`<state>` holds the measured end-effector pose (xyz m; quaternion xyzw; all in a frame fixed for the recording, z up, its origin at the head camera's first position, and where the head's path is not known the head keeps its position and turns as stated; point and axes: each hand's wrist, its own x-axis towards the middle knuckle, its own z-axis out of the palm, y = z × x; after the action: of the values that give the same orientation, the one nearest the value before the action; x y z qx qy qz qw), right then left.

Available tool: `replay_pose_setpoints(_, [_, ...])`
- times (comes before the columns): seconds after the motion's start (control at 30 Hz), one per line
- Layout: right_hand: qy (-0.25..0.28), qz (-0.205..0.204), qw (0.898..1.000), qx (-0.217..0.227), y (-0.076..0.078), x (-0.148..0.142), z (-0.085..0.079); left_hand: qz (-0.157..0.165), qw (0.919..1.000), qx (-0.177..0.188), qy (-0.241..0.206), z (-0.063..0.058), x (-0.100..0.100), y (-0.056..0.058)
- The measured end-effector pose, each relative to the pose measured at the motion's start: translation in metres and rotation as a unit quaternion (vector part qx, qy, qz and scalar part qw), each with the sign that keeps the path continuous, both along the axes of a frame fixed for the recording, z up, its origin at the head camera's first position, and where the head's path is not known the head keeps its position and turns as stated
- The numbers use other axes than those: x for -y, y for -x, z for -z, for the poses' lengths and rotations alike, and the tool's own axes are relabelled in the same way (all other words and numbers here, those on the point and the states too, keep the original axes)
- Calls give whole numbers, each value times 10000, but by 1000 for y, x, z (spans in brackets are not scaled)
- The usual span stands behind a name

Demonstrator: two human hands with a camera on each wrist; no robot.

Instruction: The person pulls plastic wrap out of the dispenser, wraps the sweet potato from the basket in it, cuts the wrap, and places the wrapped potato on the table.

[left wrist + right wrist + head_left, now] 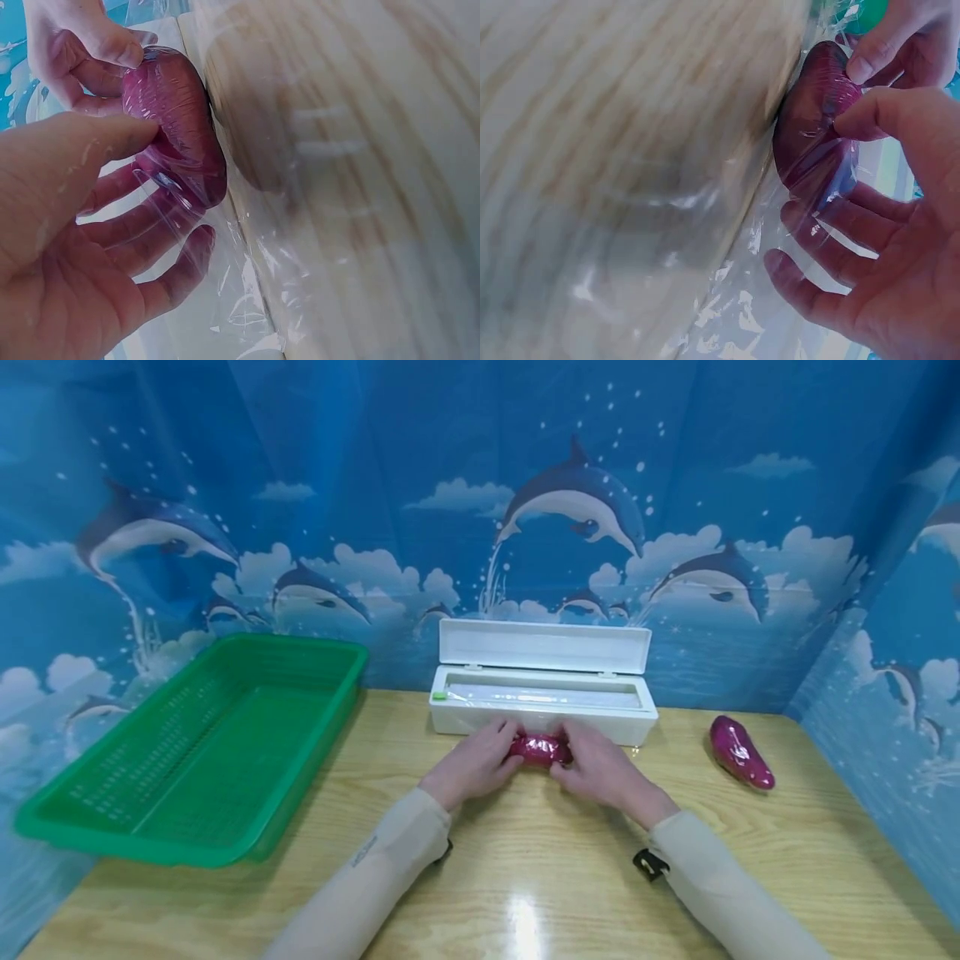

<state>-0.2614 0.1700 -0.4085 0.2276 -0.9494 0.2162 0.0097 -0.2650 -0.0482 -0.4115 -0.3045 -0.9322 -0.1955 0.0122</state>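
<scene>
A purple sweet potato (539, 749) in clear plastic wrap lies crosswise in front of the white cling film box (543, 721). My left hand (478, 762) grips its left end, thumb on the near side and fingers curled behind. At the other end my right hand (602, 766) holds it the same way, its thumb (866, 118) pressing the film onto the skin. Loose clear film (247, 307) spreads around the sweet potato in both wrist views. The box's lid (543, 643) stands raised, with a film roll (540, 695) inside.
On the right of the wooden table (480, 893) lies another wrapped purple sweet potato (741, 752). A big green plastic basket (202, 852) stands at the left. Behind the table hangs a blue dolphin-print curtain (420, 460), which also closes off the right side.
</scene>
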Motion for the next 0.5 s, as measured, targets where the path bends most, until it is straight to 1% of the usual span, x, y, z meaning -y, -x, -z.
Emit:
replay_pose_setpoints(0.07, [24,-28,9999,-93,-1,-1,0,-11,10000,-16,17,0,0,0])
replay_pose_setpoints(0.13, [-44,-47,9995,-315,-2,-1,0,-20,10000,-41,3,0,-1,0])
replay_pose_setpoints(0.3, [-443,-25,9947,-925,-4,-1,0,-78,9997,-212,18,1,-2,1])
replay_pose_setpoints(0.37, [-571,-11,9936,-975,-4,-1,-1,-127,9993,-325,118,0,-3,1])
replay_pose_setpoints(0.5, [-760,-6,9932,-880,-4,0,-3,-317,9964,-606,492,-1,-6,1])
